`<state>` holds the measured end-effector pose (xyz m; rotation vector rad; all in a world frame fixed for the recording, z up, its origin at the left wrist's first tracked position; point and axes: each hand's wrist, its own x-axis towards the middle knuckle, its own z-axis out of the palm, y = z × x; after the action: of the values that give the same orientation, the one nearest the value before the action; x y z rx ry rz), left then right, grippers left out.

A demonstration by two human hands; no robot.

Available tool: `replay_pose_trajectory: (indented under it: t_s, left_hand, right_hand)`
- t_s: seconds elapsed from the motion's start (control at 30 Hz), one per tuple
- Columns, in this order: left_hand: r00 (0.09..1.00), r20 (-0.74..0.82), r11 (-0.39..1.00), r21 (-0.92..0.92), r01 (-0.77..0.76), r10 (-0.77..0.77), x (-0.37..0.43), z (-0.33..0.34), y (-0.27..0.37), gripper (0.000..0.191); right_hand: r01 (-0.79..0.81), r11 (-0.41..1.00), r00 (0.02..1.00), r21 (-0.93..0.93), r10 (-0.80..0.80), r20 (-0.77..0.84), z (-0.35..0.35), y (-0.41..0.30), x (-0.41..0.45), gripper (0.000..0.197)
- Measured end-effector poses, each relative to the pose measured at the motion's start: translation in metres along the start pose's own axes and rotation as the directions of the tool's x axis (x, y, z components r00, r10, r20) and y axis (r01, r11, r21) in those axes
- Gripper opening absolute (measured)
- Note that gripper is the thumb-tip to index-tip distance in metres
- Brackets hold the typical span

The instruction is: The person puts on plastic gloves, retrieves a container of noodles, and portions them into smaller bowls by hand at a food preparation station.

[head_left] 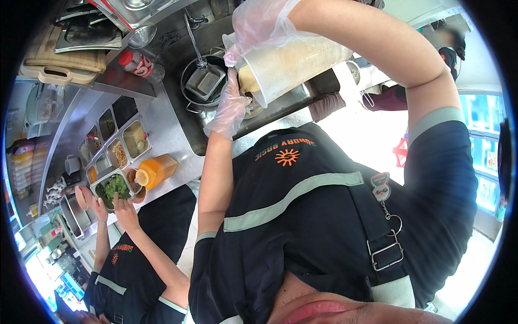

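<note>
My right hand (259, 32), in a clear plastic glove, grips a translucent plastic tub (299, 69) near its rim. The tub lies tipped on its side over the sink, mouth towards the left. A pale yellow, thick mass (248, 79) shows inside the mouth. My left hand (231, 107), also gloved, is right at the tub's mouth, fingers pointing away from me. Beneath the tub, part of a round rim, perhaps a bowl (254, 112), shows beside the left thumb. Whether the left hand grips the bowl or the tub is hidden.
The steel sink (190, 133) holds a pot (184, 77) with a square metal pan (205, 82) under the faucet (193, 36). A red-capped bottle (141, 67) stands left. A co-worker's hands (127, 212) touch a tray of leafy greens (115, 186), near an orange squeeze bottle (158, 170).
</note>
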<state>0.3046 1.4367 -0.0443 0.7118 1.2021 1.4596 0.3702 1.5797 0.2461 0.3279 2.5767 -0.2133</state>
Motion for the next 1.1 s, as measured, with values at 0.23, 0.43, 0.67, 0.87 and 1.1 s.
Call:
replay_pose_trajectory:
  t_s: [0.23,0.43,0.67,0.87,1.1]
  left_hand:
    - [0.999,-0.041,0.998,0.059,-0.001,0.004,-0.004,0.003,0.009,0.110]
    - [1.000,-0.010,0.996,-0.082,-0.025,0.024,-0.004,-0.001,0.002,0.110]
    - [0.996,0.030,0.992,-0.097,-0.087,0.090,-0.001,-0.003,-0.001,0.108]
    - [0.998,0.014,0.997,-0.037,-0.061,0.062,-0.005,-0.004,0.001,0.105]
    - [0.999,-0.004,0.999,0.025,-0.041,0.041,-0.007,-0.004,0.003,0.102]
  right_hand:
    - [-0.032,0.999,0.999,-0.013,0.032,-0.006,-0.006,-0.009,-0.001,0.062]
    - [-0.040,0.999,0.999,-0.014,0.040,-0.001,-0.007,-0.014,0.001,0.064]
    - [-0.029,0.998,1.000,-0.061,0.029,0.009,-0.008,-0.019,0.007,0.064]
    - [-0.005,0.999,1.000,-0.048,0.005,0.004,-0.008,-0.018,0.010,0.064]
    - [-0.004,1.000,1.000,-0.031,0.005,0.005,-0.010,-0.020,0.011,0.064]
